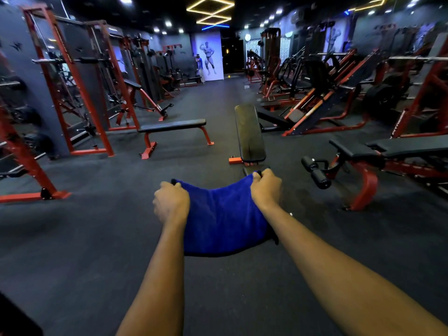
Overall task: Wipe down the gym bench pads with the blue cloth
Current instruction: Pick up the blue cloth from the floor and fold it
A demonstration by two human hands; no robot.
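Both hands are clenched on the blue cloth (224, 215), left hand (171, 202) and right hand (266, 187) each gripping a top corner so it hangs spread between them above the floor (84, 238). Just past the cloth sits an adjustable bench pad (249, 133), flat bench (173, 126) to its left.

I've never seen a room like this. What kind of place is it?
It looks like a gym. There are padded benches on the dark floor, red weight racks along the wall, and a bodybuilder poster at the far end.
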